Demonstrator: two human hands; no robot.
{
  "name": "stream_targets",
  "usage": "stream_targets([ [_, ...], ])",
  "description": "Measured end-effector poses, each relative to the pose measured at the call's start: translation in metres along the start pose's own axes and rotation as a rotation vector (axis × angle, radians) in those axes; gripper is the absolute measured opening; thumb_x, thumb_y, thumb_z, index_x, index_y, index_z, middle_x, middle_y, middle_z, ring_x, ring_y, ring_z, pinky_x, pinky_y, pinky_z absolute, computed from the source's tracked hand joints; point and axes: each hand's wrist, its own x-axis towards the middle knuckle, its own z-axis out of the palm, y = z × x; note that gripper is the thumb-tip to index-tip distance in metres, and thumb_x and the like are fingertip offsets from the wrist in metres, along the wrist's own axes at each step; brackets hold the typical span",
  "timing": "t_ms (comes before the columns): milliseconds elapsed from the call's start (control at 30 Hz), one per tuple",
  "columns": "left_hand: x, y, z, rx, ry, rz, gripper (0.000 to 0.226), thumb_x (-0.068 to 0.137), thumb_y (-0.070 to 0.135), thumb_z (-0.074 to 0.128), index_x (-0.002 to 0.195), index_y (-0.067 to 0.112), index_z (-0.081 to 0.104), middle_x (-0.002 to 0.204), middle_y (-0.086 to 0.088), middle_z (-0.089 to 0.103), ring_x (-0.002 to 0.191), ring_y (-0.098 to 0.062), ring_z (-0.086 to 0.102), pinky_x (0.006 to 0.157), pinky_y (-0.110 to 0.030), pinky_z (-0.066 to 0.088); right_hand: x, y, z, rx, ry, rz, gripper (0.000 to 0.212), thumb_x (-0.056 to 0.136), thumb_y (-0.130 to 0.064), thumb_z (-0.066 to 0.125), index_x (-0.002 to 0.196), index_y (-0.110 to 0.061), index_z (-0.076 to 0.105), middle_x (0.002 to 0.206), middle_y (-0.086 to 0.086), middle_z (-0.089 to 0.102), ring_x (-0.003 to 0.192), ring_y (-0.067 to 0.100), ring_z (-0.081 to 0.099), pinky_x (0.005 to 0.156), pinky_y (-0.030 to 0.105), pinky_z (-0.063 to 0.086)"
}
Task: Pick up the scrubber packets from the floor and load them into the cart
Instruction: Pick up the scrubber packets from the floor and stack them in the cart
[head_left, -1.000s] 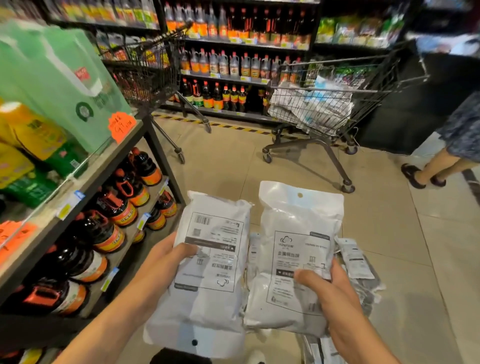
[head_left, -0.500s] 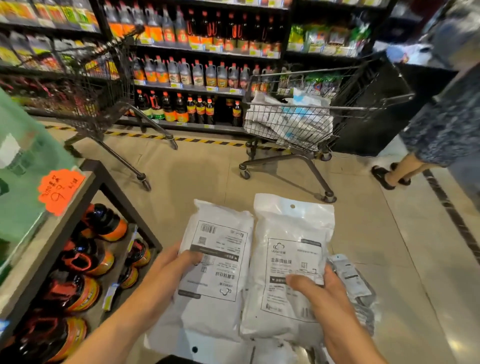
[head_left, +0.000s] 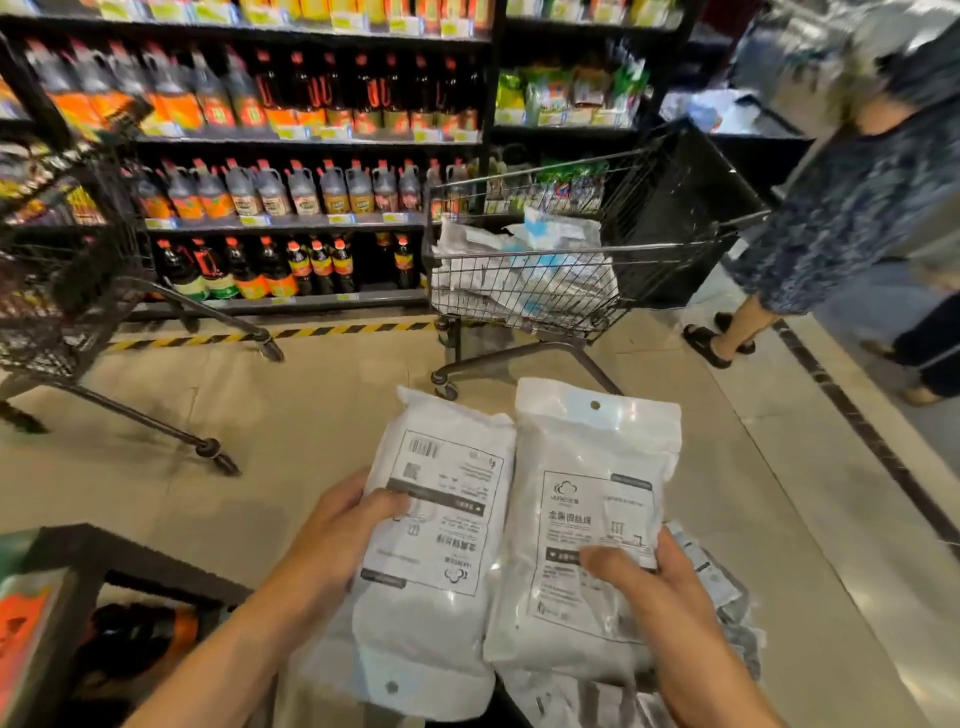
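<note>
Carrying step: the left hand (head_left: 332, 540) and right hand (head_left: 660, 587) each pinch a scrubber packet (head_left: 431, 545) (thumbs on top), short of the cart (head_left: 571, 291); next, lift them over its rim.

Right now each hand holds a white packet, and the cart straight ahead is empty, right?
Not quite. The head view shows the cart already holding a pile of white packets. The rest is right: the left hand and right hand each hold a white packet.

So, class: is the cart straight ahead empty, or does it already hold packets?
Already loaded. The cart holds a heap of white packets showing through its wire sides, reaching roughly to the rim.
</note>
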Motion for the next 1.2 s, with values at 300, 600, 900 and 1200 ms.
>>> stream_targets([
  [300,0.153,0.1,0.008,0.003,-0.036,-0.02,0.031,0.097,-0.001,0.054,0.103,0.018,0.077,0.095,-0.008,0.082,0.081,-0.023,0.079,0.066,-0.038,0.055,0.138,-0.074,0.044,0.071,0.137,0.017,0.049,0.081,0.002,0.08,0.122,-0.023,0.067,0.104,0.002,0.081,0.101,0.031,0.075,0.099,0.054,0.057],
  [600,0.287,0.203,-0.023,0.017,-0.103,-0.045,0.028,0.094,0.007,0.061,0.115,0.022,0.073,0.112,-0.012,0.079,0.102,-0.038,0.076,0.1,-0.063,0.053,0.249,-0.178,0.119,0.099,0.116,-0.033,0.047,0.081,0.003,0.079,0.117,-0.025,0.068,0.094,0.0,0.082,0.087,0.02,0.079,0.077,0.037,0.059],
  [900,0.452,0.299,-0.06,0.097,-0.173,-0.076,0.029,0.094,0.005,0.064,0.11,0.027,0.073,0.1,-0.006,0.081,0.084,-0.029,0.079,0.091,-0.059,0.058,0.36,-0.237,0.22,0.227,0.254,0.017,0.072,0.052,-0.018,0.089,0.12,-0.027,0.068,0.103,0.003,0.081,0.1,0.03,0.077,0.098,0.052,0.057],
  [1200,0.593,0.383,-0.058,0.323,-0.398,-0.076,0.029,0.098,0.001,0.058,0.123,0.012,0.067,0.098,-0.007,0.081,0.075,-0.02,0.079,0.05,-0.024,0.057,0.434,-0.277,0.279,0.413,0.423,0.115,0.04,0.084,0.015,0.066,0.11,-0.016,0.069,0.084,0.011,0.08,0.067,0.021,0.076,0.049,0.021,0.056],
])
